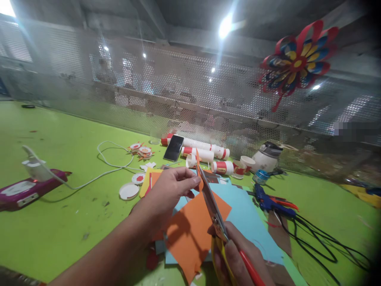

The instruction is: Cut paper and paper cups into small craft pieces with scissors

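Observation:
A narrow piece of orange paper [198, 169] is pinched between the thumb and fingers of my left hand [175, 186]. My right hand [238, 254] grips a pair of scissors [212, 206] with red and yellow handles, the blades pointing up and away beside that piece. Whether the blades touch the paper is hard to make out. Beneath both hands lies a larger orange sheet [190, 226] with a ragged lower edge, on top of light blue paper [253, 226]. Yellow paper [145, 182] shows left of my left hand.
Paper cups [222, 167] and a phone [173, 148] lie farther back. On the right are a blue glue gun [270, 204] with black cables and a white kettle-like container [264, 157]. A purple power strip [32, 190] with a white cable sits left. Perforated metal panelling [178, 87] borders the green table [74, 230].

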### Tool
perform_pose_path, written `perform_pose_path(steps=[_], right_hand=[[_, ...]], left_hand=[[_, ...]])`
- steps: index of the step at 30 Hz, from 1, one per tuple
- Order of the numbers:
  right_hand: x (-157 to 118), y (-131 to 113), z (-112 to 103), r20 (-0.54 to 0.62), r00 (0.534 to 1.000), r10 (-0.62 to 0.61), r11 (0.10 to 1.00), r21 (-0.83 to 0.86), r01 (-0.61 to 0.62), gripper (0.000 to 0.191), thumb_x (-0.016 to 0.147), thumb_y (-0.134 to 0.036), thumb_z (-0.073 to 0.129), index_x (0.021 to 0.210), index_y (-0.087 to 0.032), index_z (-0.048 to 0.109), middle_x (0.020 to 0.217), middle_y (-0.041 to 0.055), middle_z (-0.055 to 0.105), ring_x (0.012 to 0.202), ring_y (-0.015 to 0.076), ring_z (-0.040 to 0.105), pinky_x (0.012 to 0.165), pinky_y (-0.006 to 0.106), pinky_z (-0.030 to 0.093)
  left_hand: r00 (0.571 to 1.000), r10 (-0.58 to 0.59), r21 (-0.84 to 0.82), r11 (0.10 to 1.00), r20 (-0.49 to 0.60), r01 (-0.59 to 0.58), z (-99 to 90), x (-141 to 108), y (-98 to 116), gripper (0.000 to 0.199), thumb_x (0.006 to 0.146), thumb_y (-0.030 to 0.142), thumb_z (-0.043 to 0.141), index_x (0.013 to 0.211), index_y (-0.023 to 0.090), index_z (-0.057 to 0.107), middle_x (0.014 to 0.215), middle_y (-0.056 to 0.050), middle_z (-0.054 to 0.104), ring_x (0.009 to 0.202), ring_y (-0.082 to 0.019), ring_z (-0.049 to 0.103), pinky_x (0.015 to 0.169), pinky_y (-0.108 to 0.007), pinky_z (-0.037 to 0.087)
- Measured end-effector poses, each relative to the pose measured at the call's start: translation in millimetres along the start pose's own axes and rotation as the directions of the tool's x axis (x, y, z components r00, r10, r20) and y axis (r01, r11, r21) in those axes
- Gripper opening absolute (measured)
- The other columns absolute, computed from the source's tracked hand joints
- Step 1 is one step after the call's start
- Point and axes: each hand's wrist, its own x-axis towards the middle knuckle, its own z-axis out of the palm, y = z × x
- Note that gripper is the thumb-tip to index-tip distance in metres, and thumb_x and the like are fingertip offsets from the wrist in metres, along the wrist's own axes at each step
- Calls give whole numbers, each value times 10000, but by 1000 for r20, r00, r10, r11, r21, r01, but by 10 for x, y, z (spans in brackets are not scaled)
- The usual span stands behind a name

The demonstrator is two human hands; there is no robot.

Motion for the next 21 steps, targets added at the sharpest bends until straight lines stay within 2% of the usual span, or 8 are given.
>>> perform_pose_path(steps=[5,11,15,18,21], right_hand=[[5,21,8,-29,999,-41,999,-19,41,488,837,-660,400,897,-207,569,614,-41,349,525,102,329,490,222,366],[-1,-9,14,-54,998,-27,999,-28,25,503,829,-673,393,883,-209,581,589,-42,356,511,108,354,520,236,405],[-1,14,24,-31,1000,1,999,-33,-2,553,819,-699,358,918,-195,564,571,-45,342,502,114,349,459,226,366],[8,50,38,-57,998,-36,999,-35,34,593,801,-717,349,938,-182,565,582,-37,345,497,124,382,425,227,345],[22,90,42,-21,997,-71,997,-3,71,592,819,-710,327,963,-181,550,573,-41,349,474,118,385,414,222,339]], left_hand=[[1000,15,1,1000,5,-15,-8,-6,-18,126,738,249,658,661,158,617,687,-3,586,669,-118,513,650,-273,380],[1000,8,-11,1000,2,-8,-8,-5,-10,123,728,241,661,656,153,614,683,-2,578,668,-117,500,658,-273,380],[1000,6,-14,1000,1,-6,-5,-15,5,117,721,234,660,649,154,616,668,3,569,652,-116,490,653,-275,375],[1000,16,1,1000,-3,-16,-4,-24,8,110,729,224,644,645,159,620,666,6,566,647,-116,484,651,-274,367],[1000,22,12,1000,2,-22,-8,-28,-4,105,729,226,641,646,164,624,667,7,563,647,-120,483,649,-277,361]])
